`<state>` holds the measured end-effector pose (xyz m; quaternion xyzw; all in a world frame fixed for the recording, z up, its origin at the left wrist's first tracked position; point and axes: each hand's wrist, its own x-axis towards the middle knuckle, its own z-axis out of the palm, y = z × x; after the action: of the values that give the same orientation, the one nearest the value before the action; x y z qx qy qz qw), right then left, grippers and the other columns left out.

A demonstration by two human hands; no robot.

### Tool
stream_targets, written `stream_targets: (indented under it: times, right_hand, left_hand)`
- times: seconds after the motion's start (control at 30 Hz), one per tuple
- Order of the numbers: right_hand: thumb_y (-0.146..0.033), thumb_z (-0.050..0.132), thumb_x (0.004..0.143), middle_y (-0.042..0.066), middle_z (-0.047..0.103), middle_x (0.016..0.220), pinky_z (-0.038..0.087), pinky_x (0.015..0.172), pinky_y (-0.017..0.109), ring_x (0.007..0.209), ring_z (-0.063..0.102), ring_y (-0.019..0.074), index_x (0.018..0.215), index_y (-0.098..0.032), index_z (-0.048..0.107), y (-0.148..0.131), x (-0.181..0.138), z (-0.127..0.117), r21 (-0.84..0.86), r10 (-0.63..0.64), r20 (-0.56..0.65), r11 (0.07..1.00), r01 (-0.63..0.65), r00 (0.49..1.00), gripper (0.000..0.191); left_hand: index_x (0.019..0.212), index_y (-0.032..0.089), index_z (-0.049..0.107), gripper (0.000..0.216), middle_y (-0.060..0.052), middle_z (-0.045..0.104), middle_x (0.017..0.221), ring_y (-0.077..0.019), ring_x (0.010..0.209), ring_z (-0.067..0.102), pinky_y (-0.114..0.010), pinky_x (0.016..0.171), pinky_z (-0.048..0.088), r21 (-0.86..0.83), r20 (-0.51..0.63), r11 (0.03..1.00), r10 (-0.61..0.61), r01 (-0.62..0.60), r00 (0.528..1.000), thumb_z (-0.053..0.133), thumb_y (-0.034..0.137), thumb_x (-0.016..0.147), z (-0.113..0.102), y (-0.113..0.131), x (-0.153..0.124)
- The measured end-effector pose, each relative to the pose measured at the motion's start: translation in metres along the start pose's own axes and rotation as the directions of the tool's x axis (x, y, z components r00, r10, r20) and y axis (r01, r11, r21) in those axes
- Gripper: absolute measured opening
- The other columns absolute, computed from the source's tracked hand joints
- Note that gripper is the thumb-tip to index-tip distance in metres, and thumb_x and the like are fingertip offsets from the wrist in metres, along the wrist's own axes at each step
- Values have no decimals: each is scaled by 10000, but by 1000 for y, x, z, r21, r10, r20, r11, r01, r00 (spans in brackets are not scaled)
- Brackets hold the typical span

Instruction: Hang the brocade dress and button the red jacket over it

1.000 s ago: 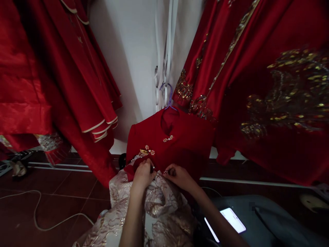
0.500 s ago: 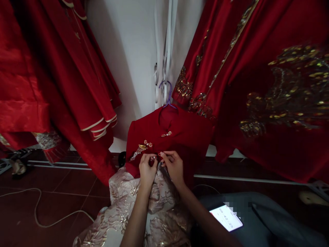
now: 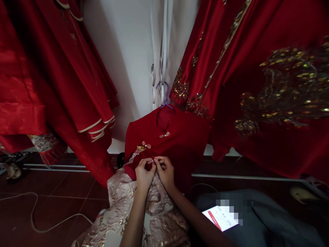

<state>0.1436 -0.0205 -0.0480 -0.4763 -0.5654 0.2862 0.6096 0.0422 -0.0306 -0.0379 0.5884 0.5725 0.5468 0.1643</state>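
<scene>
A red dress (image 3: 185, 137) hangs in front of me on a purple hanger (image 3: 166, 96). Gold and pearl ornaments (image 3: 142, 148) decorate its chest. My left hand (image 3: 144, 174) is closed in a pinch at the front of the dress, below the ornaments. Beside it my right hand (image 3: 166, 172) pinches too, and the fingertips of both meet over the red cloth. Whatever small part lies between them is too small and dark to make out. Pale brocade fabric with gold patterns (image 3: 120, 192) spreads beneath my forearms.
More red garments hang on the left (image 3: 66, 85) and, with gold sequins, on the right (image 3: 257, 151). White straps (image 3: 164, 41) run down the wall behind the hanger. A lit phone (image 3: 221, 219) lies at lower right. A white cable (image 3: 34, 219) crosses the tiled floor.
My right hand has moved left, and its fingertips have closed up against those of my left hand. A gap between the hands, where something small and pale showed at the left fingertips, is gone.
</scene>
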Motion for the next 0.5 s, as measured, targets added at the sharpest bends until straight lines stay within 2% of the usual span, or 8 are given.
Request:
stream_targets:
  times: [0.23, 0.4, 0.5]
  right_hand:
    - [-307, 548, 804, 40, 625, 821, 471, 581, 231, 690, 581, 133, 825, -193, 646, 2, -1, -1, -6, -11, -5, 1000, 11, 1000, 152]
    - [-326, 557, 795, 44, 642, 822, 471, 587, 236, 690, 586, 139, 827, -191, 652, 0, -1, -1, -4, 12, 4, 1000, -12, 1000, 169]
    - [-332, 563, 792, 45, 640, 821, 470, 582, 236, 687, 585, 141, 827, -189, 649, 1, -1, -1, 3, 28, -3, 1000, -28, 1000, 171]
  left_hand:
    - [869, 170, 652, 179, -41, 668, 832, -151, 774, 637, -277, 742, 509, -74, 28, 997, 8, -6, 1000, 585, 268, 735, -3, 2, -2]
    - [840, 167, 670, 163, -41, 683, 821, -151, 758, 644, -280, 736, 515, -72, 15, 997, -11, 12, 1000, 599, 251, 719, -4, 2, -1]
    - [841, 175, 682, 160, -40, 690, 829, -153, 768, 648, -278, 736, 513, -68, 49, 998, 0, 4, 999, 595, 242, 724, -5, -1, 1]
